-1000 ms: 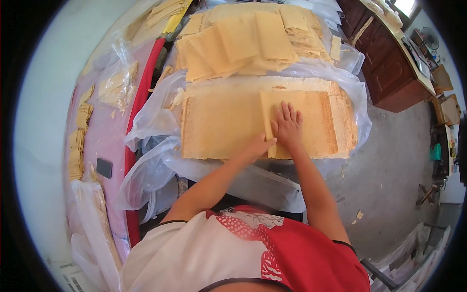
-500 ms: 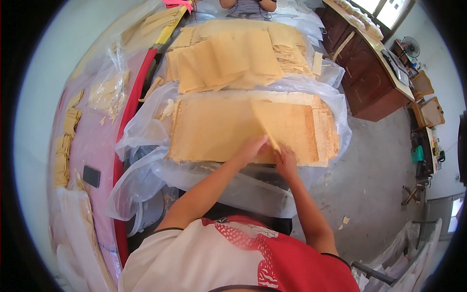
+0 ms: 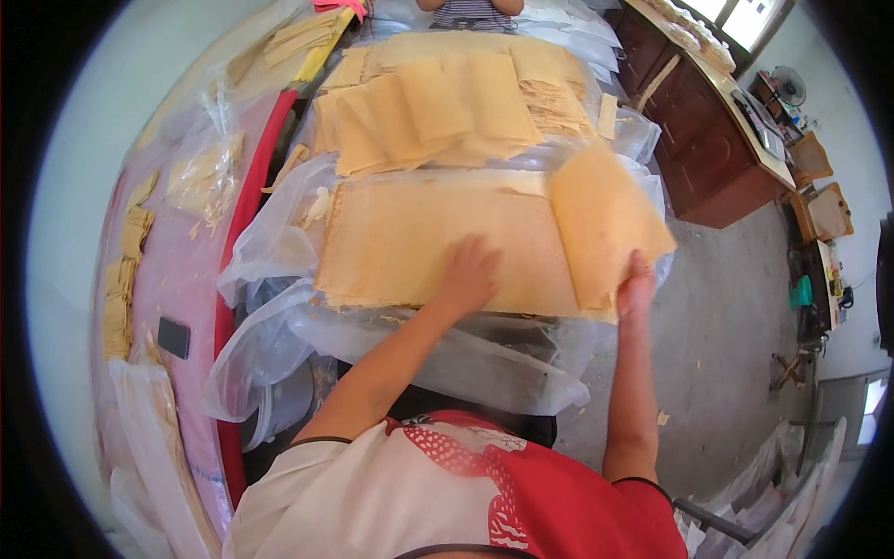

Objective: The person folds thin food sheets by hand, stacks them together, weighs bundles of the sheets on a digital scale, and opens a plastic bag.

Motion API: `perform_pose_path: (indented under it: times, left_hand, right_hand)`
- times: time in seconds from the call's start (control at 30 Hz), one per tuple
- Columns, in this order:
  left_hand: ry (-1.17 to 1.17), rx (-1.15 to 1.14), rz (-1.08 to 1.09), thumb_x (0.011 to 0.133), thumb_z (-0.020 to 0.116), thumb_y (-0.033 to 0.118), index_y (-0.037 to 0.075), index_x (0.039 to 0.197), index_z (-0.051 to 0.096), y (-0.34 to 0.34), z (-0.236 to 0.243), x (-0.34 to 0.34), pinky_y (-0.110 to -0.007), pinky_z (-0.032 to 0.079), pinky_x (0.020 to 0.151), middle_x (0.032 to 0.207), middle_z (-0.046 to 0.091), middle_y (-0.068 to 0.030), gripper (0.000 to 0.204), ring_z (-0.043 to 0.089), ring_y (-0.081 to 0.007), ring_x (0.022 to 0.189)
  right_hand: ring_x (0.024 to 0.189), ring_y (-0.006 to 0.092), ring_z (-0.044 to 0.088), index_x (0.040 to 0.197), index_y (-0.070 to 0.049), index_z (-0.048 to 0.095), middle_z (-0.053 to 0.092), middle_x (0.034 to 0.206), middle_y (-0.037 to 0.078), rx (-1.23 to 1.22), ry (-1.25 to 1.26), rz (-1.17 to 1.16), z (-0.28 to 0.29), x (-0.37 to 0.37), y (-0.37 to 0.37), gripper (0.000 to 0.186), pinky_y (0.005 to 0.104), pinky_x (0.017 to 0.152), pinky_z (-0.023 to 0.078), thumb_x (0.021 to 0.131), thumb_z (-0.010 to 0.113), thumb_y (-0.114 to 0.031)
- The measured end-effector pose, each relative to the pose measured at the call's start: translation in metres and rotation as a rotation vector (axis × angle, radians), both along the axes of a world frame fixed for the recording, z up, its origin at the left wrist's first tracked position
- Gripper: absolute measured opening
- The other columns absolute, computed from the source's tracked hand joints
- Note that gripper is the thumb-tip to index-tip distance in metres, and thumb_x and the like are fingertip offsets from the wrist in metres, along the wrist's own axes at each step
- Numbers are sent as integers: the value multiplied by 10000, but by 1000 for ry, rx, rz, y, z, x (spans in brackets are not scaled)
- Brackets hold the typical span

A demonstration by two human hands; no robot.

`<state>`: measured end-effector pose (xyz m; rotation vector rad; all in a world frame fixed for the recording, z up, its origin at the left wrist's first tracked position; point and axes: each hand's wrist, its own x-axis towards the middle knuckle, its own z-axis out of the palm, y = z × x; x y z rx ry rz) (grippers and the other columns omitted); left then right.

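Note:
A stack of wide, thin yellow-tan sheets [image 3: 400, 224] lies in front of me on clear plastic film [image 3: 270, 242]. My left hand [image 3: 470, 272] rests on the top of the stack, fingers spread, holding nothing. At the stack's right end, my right hand [image 3: 637, 284] grips the near right edge of a loose tan sheet [image 3: 610, 219]. That sheet is lifted and curls up, its left side still close to the stack. Beyond lies a fanned pile of similar, smaller sheets [image 3: 433, 98].
To the left, a pink-covered table [image 3: 200, 289] with a red edge bears a dark phone [image 3: 174, 337], folded yellow bundles [image 3: 119, 298] and a plastic bag [image 3: 219, 158]. A brown wooden cabinet [image 3: 694, 140] stands at the right. Someone in a striped top [image 3: 470, 13] is at the far end.
My right hand has moved right, drawing the sheet's edge over to the stack's right end. My left hand has let go and now lies spread on the stack.

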<state>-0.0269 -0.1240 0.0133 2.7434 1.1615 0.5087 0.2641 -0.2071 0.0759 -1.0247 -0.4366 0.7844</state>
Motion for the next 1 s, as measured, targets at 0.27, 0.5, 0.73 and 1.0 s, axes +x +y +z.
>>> perform_pose_path:
  times: [0.27,0.5,0.73,1.0]
  left_hand:
    - [135,-92,35,786,560,381,150,1303,432,-1,12,-2,-562,197,1031,1394,289,-176,581,203,-335,1323]
    - [55,-55,-9,803,554,377,166,1320,394,0,3,-8,-588,154,1036,1409,260,-184,582,171,-355,1331]
    - [-361,-330,-128,779,646,352,92,1354,320,-28,27,-3,-497,228,1048,1378,315,-182,710,286,-327,1289]
    - [-1209,-1333,432,839,608,143,68,1242,408,-55,18,-71,-317,498,821,1208,480,-118,456,531,-211,1065]
  right_hand:
    - [1058,196,542,1212,2,463,548,1178,83,89,-179,-310,100,134,-51,334,329,906,449,925,494,-165]
    - [928,146,568,1109,27,521,592,1040,72,100,-430,-314,161,117,-61,291,278,814,451,925,506,-199]
    - [742,138,546,960,-5,582,599,829,52,-273,-509,-6,101,-63,-24,352,283,694,445,908,525,-348]
    - [1045,190,551,1224,-62,510,569,1142,162,-272,-799,643,-4,-178,-20,416,312,853,449,847,614,-204]
